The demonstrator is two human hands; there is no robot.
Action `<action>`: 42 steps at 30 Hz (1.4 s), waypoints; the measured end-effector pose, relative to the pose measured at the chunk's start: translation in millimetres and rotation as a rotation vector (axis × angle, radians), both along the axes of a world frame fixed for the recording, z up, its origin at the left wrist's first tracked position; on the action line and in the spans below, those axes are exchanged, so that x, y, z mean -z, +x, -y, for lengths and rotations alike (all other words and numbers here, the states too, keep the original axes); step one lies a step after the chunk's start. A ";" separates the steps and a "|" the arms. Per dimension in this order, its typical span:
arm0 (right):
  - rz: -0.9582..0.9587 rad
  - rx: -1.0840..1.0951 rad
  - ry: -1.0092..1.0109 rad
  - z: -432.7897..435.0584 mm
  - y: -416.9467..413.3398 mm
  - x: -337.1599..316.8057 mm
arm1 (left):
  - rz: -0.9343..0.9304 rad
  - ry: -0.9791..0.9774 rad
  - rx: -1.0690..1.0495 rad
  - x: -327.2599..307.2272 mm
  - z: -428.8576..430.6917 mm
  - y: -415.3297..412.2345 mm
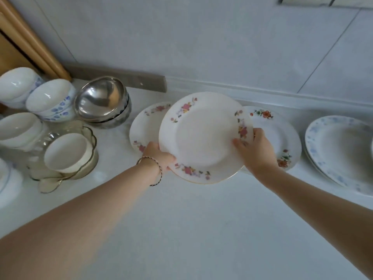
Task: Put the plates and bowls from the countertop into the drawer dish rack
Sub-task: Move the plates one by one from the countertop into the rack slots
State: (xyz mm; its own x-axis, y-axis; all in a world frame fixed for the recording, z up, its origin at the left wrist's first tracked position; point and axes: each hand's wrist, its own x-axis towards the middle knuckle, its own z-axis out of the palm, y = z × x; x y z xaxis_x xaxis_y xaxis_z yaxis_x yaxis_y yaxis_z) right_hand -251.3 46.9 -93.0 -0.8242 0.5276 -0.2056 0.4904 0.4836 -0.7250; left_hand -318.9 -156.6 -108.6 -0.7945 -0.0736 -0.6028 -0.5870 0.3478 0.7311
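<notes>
I hold a white plate with pink flowers (203,136) tilted above the countertop (181,219), gripped at both rims. My left hand (159,156) grasps its near-left edge and my right hand (256,150) its right edge. Under it, a matching pink-flower plate (144,126) lies to the left and a red-flower plate (280,134) to the right. Blue-patterned plates (339,150) are stacked at the far right. The drawer dish rack is out of view.
At the left stand stacked steel bowls (103,102), blue-and-white bowls (50,98), more white bowls (18,130) and a white bowl inside glass bowls (66,152). A tiled wall (201,47) backs the counter. A wooden frame (26,41) is at the upper left.
</notes>
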 end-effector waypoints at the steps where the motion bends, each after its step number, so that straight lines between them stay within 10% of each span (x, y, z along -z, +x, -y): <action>1: -0.030 -0.018 -0.005 10.3 11.2 -5.2 | -0.028 0.010 0.011 -4.7 15.3 11.0; 22: 0.413 -0.308 -0.328 393.9 271.1 42.2 | 0.411 -0.232 0.150 45.9 437.8 264.7; 42: 0.660 0.280 -0.281 351.2 256.3 242.3 | 0.265 -0.555 0.341 239.3 322.9 228.9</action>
State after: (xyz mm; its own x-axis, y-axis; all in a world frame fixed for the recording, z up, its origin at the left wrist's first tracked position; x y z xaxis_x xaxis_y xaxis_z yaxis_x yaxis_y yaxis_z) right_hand 5.0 -304.3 -335.3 -0.3277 0.5537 -0.7655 0.9410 0.1188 -0.3169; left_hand -90.0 -479.6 -347.9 -0.6598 -0.1993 -0.7245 -0.5122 0.8248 0.2395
